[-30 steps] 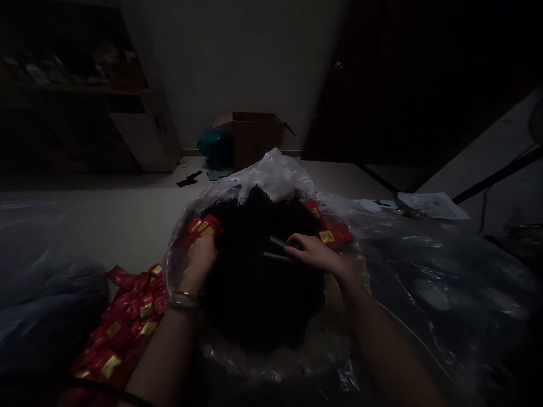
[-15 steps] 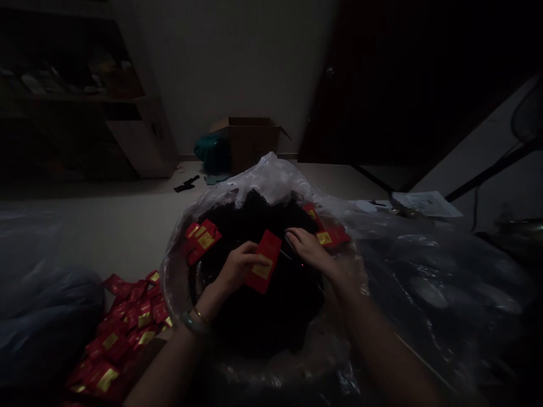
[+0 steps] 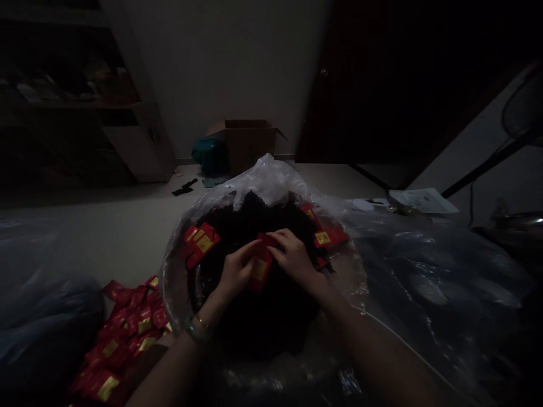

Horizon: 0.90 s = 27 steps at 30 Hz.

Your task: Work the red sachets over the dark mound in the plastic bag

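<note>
A red packet (image 3: pixel 259 272) with a gold label is held upright over a heap of dark, loose, stringy material (image 3: pixel 271 322). My left hand (image 3: pixel 237 268) grips its left side, thumb and fingers closed around it. At the packet's top right edge, the fingers of my right hand (image 3: pixel 292 254) pinch the rim. A small pale glint shows by those fingers, too dim to name. The dark heap fills a round container lined with clear plastic (image 3: pixel 172 282). More red packets (image 3: pixel 202 243) lie on its left rim, and others (image 3: pixel 333 236) on the right.
A pile of red packets (image 3: pixel 110 347) lies on the floor at lower left, beside a dark plastic-covered bundle (image 3: pixel 46 328). Clear plastic sheeting (image 3: pixel 424 271) spreads to the right. An open cardboard box (image 3: pixel 250 144) and a teal bag (image 3: pixel 210 155) stand by the wall.
My right hand has moved left from beside the packet onto its top edge. The packet has shifted slightly left in my left hand. A thin shiny strip near the right fingers is now mostly hidden.
</note>
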### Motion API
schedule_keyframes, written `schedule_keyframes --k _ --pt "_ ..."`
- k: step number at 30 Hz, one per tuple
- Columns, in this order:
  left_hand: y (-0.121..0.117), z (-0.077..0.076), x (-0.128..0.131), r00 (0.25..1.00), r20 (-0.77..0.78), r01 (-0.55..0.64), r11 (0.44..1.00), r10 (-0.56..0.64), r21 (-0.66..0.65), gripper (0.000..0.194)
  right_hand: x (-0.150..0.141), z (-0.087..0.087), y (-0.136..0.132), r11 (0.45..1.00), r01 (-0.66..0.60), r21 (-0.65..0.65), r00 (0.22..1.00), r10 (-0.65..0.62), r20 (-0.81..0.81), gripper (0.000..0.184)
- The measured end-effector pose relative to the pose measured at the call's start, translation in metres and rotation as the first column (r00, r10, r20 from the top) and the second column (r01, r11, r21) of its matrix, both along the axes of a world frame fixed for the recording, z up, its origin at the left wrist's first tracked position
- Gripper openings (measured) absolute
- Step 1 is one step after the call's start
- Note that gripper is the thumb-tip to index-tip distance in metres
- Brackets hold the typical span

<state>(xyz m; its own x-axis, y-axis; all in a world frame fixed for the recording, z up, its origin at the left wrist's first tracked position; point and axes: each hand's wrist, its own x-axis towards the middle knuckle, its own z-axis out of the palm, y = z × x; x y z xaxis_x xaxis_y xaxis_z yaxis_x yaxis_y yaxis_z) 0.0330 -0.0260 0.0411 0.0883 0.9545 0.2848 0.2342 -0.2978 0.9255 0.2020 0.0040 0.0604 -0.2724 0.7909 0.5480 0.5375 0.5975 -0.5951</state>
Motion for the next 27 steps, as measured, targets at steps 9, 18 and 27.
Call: schedule_keyframes --k 9,18,27 --pt "0.0004 -0.0034 0.0015 0.994 0.058 -0.101 0.993 0.098 0.061 0.056 -0.0053 -0.0026 -0.0047 0.991 0.011 0.131 0.999 -0.006 -0.041 0.018" --pt "-0.0016 -0.0025 0.0025 0.993 0.010 -0.117 0.988 0.117 0.098 0.052 -0.0053 -0.0079 -0.0007 0.993 0.117 0.010 0.991 -0.116 -0.068 0.025" --pt "-0.0010 -0.0037 0.0025 0.987 0.071 -0.149 0.986 0.144 0.071 0.052 -0.0062 -0.0026 -0.0046 0.990 0.075 0.116 0.997 -0.074 -0.015 0.014"
